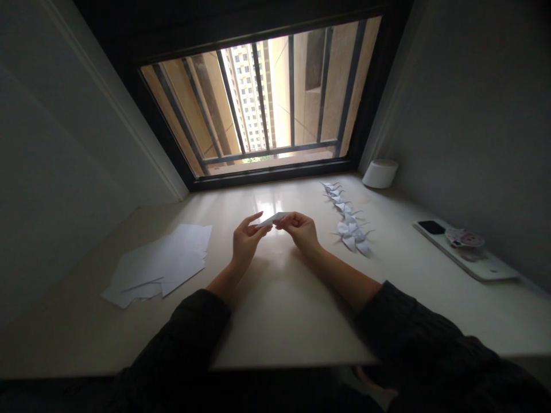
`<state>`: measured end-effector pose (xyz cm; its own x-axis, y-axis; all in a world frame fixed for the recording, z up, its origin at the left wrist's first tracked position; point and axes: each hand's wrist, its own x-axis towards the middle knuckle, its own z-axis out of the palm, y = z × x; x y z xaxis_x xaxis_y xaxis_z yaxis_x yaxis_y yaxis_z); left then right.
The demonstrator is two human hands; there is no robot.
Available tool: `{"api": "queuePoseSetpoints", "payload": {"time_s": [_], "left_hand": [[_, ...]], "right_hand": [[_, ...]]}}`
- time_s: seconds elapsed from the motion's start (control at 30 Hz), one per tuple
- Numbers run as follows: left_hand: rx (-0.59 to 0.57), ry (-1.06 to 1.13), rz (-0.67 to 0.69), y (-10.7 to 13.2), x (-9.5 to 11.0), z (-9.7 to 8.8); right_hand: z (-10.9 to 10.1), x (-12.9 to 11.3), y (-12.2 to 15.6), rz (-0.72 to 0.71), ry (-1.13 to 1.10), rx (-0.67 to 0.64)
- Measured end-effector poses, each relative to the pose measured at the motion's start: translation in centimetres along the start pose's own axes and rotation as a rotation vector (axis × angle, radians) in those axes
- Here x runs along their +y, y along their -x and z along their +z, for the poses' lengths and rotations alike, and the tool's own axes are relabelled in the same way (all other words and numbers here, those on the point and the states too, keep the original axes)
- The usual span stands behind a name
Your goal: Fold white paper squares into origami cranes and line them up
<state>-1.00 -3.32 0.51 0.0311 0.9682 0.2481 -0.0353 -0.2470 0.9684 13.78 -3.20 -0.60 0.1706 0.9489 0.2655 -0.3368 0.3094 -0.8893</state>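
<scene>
A small folded piece of white paper is held a little above the pale desk, between both hands. My left hand pinches its left end with fingers and thumb. My right hand grips its right end, fingers curled over it. Both forearms reach out from dark sleeves at the bottom of the view.
A loose stack of white sheets lies on the left. A row of several folded paper cranes runs along the right. Further right lie a white phone with a round sticker and a white cylinder. A barred window stands behind.
</scene>
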Motion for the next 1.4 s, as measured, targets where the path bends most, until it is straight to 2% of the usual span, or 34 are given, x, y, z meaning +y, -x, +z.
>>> {"api": "queuePoseSetpoints", "payload": {"time_s": [0.33, 0.57, 0.87, 1.03, 1.23, 1.4], "left_hand": [[0.004, 0.087, -0.102, -0.2, 0.0, 0.2], [-0.002, 0.091, -0.11, -0.2, 0.2, 0.2], [-0.064, 0.132, -0.141, -0.1, 0.1, 0.0], [-0.113, 0.155, -0.15, -0.1, 0.1, 0.0], [-0.217, -0.002, -0.111, -0.1, -0.2, 0.0], [-0.196, -0.216, -0.131, -0.1, -0.2, -0.3]], "right_hand": [[0.0, 0.3, 0.0, 0.019, -0.02, 0.017], [-0.1, 0.4, 0.0, 0.035, -0.034, 0.036], [-0.4, 0.8, -0.3, 0.038, -0.059, 0.053], [-0.3, 0.6, -0.3, -0.011, -0.021, 0.062], [-0.9, 0.9, -0.7, -0.084, 0.099, 0.099], [-1.1, 1.3, -0.7, -0.171, 0.328, 0.048]]}}
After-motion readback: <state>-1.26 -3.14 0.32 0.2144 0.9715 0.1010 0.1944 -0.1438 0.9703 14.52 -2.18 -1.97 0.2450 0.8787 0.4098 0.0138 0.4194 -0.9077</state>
